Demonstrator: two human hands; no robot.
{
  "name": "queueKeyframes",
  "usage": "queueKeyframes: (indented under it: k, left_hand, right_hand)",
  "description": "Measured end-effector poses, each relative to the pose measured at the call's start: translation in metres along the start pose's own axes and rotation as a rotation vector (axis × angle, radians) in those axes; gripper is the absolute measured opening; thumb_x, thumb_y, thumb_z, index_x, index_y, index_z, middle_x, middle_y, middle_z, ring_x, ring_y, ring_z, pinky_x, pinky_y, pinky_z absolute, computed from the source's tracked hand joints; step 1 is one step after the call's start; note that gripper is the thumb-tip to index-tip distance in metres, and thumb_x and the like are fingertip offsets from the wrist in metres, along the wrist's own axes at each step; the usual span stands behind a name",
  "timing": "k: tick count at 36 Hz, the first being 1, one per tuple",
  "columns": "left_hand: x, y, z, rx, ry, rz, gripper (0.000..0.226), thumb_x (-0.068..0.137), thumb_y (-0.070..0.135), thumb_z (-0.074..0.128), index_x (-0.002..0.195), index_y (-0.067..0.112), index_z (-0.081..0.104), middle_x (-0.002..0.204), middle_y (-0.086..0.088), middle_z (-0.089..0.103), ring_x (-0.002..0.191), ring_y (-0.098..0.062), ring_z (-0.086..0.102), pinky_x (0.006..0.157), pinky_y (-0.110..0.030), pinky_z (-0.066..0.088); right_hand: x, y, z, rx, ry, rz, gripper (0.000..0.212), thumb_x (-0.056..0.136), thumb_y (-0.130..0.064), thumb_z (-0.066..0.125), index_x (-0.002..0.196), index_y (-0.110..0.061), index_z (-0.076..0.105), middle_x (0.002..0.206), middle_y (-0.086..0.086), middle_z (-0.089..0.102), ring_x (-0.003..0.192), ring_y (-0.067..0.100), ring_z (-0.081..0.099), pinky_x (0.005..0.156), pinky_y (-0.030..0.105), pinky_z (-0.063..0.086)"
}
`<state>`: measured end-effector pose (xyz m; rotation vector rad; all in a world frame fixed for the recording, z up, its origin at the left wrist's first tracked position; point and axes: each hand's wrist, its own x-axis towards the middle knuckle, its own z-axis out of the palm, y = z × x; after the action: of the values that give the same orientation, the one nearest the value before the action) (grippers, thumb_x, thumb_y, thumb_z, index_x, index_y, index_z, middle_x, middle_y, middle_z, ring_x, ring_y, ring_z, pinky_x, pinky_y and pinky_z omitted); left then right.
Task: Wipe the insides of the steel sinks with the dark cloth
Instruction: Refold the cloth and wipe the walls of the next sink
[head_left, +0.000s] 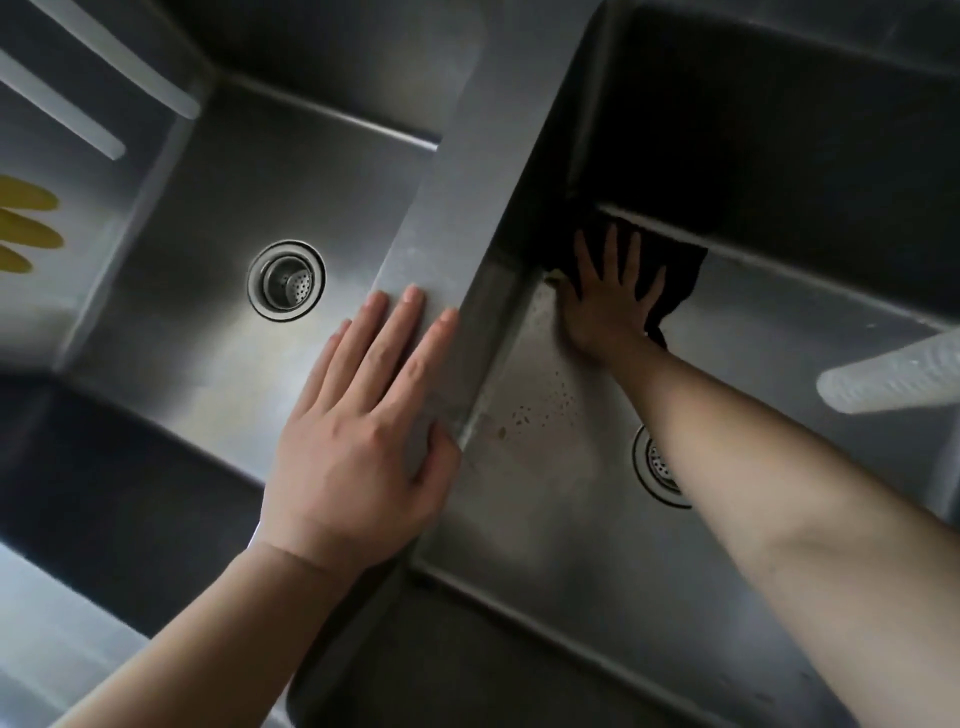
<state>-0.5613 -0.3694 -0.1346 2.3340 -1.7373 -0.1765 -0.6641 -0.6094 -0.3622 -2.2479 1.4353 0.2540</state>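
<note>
Two steel sinks lie side by side, split by a steel divider (467, 171). My right hand (608, 306) reaches down into the right sink (779, 322) and presses the dark cloth (680, 275) flat with spread fingers into the far left corner of the floor. My left hand (363, 431) rests flat on the divider, fingers straight and together, holding nothing. The left sink (218, 218) has a round drain strainer (287, 279) in its floor. My right forearm partly covers the right sink's drain (655, 465).
Small brown specks (524, 415) dot the right sink's floor near the divider. A yellow object (26, 223) shows at the left edge. A pale ribbed tube (893, 374) enters from the right edge, and pale bars (104, 67) cross the top left.
</note>
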Motion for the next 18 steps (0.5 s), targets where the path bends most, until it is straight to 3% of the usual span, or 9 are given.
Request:
queueKeyframes:
  k: [3,8,11,13,15,18]
  left_hand:
    - [-0.001,-0.001,-0.001,-0.002,-0.005,0.002,0.073,0.081,0.029,0.05,0.151,0.014,0.039,0.159,-0.009,0.033,0.15,-0.029,0.022,0.12,-0.05,0.026]
    - [-0.002,0.0,-0.001,0.002,-0.007,-0.02,0.074,0.08,0.025,0.051,0.152,0.016,0.037,0.159,-0.007,0.032,0.15,-0.028,0.022,0.12,-0.047,0.025]
    - [-0.002,-0.001,0.0,0.015,-0.01,-0.024,0.074,0.08,0.029,0.047,0.152,0.017,0.036,0.159,-0.006,0.032,0.15,-0.027,0.022,0.121,-0.046,0.024]
    - [-0.001,-0.001,0.0,0.008,-0.006,-0.025,0.074,0.08,0.03,0.046,0.152,0.017,0.036,0.159,-0.006,0.032,0.15,-0.027,0.022,0.12,-0.047,0.024]
    - [-0.001,-0.001,0.0,0.007,0.004,-0.024,0.073,0.08,0.029,0.047,0.152,0.017,0.037,0.159,-0.007,0.033,0.15,-0.027,0.023,0.12,-0.047,0.025]
    - [-0.001,-0.002,0.0,0.008,0.021,-0.017,0.073,0.079,0.026,0.049,0.151,0.016,0.039,0.158,-0.007,0.034,0.15,-0.028,0.024,0.121,-0.046,0.025]
  right_hand:
    - [-0.054,-0.006,0.026,0.005,-0.046,-0.121,0.062,0.103,-0.053,0.027,0.157,-0.04,0.001,0.168,-0.001,-0.009,0.153,0.024,-0.015,0.116,0.06,-0.013]
    - [-0.224,0.007,0.088,-0.1,-0.117,-0.442,0.061,0.097,-0.049,0.038,0.155,-0.035,0.027,0.165,0.005,0.023,0.153,0.03,0.009,0.113,0.066,0.018]
    - [-0.283,0.029,0.114,-0.246,-0.167,-0.683,0.06,0.094,-0.052,0.042,0.152,-0.041,0.032,0.162,-0.001,0.03,0.152,0.024,0.012,0.116,0.06,0.009]
    - [-0.278,0.043,0.112,-0.312,-0.18,-0.828,0.058,0.093,-0.052,0.043,0.15,-0.046,0.034,0.161,-0.007,0.031,0.151,0.021,0.022,0.117,0.056,0.008]
    - [-0.247,0.056,0.099,-0.356,-0.18,-0.946,0.055,0.091,-0.05,0.043,0.146,-0.05,0.038,0.158,-0.01,0.037,0.146,0.02,0.034,0.116,0.053,0.022]
    - [-0.179,0.07,0.072,-0.344,-0.073,-0.898,0.052,0.096,-0.045,0.041,0.147,-0.046,0.038,0.158,-0.005,0.038,0.145,0.025,0.037,0.112,0.054,0.029]
